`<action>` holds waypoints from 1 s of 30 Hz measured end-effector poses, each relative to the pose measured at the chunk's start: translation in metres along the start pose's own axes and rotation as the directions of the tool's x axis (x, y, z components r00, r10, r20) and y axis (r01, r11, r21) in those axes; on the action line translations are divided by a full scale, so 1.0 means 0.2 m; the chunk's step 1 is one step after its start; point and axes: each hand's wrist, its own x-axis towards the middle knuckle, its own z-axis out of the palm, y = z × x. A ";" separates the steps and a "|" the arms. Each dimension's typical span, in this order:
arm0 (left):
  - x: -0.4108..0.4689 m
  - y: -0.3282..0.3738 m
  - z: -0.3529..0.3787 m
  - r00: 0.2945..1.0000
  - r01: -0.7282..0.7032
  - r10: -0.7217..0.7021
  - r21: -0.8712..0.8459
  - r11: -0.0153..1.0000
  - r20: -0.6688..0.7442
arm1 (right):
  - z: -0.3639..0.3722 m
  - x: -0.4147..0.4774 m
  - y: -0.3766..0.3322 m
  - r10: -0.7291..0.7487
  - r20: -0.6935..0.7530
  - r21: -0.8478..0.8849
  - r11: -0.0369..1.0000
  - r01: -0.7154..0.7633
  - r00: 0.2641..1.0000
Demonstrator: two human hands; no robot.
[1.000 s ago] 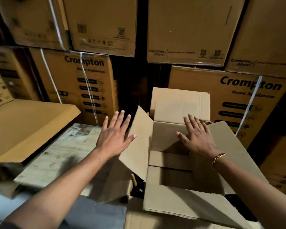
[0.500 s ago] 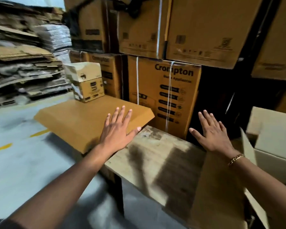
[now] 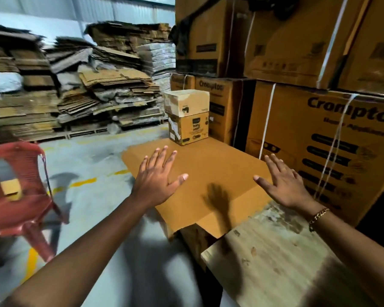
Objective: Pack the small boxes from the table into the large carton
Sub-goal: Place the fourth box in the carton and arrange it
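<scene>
Both of the person's bare hands are stretched out, palms down, fingers spread, each grip released and holding nothing. The left hand (image 3: 159,176) hangs above a flat sheet of orange-brown cardboard (image 3: 208,165); whether it touches the sheet I cannot tell. The right hand (image 3: 284,182), a gold chain bracelet (image 3: 318,216) at its wrist, hovers over the sheet's right edge and throws a dark shadow onto the cardboard below.

The cardboard sheet covers the far part of a worn, pale wooden table (image 3: 275,258), whose near end runs out of sight at the bottom. At the sheet's far corner stand the two small boxes, one on the other: a pale brown small carton with a black mark (image 3: 186,103) on top of a darker small box printed "baby wash" (image 3: 190,128). Both are well apart from the hands.

The large carton is not in sight. Close on the right rises a wall of big brown strapped cartons printed "Crompton" (image 3: 333,138), the lettering cut off at the edge. To the left a red plastic chair (image 3: 18,191) shows blurred, and behind it lean heaps of flattened cardboard (image 3: 75,85) on the grey floor.
</scene>
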 end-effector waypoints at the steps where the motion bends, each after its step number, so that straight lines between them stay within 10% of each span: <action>1: 0.06 -0.05 0.01 1.000 0.030 -0.030 -0.005 1.000 -0.003 | 0.02 0.10 -0.04 -0.014 0.018 0.017 1.000 0.013 1.000; 21: 1.24 -1.52 0.39 0.968 0.248 -0.250 -0.083 0.965 -0.017 | 0.64 1.93 -1.02 -0.138 0.101 0.267 0.958 0.107 0.985; 30: 2.05 -2.00 0.67 0.998 0.033 -0.029 -0.074 0.997 0.064 | 0.86 2.44 -1.26 0.060 0.109 0.287 0.954 -0.089 0.992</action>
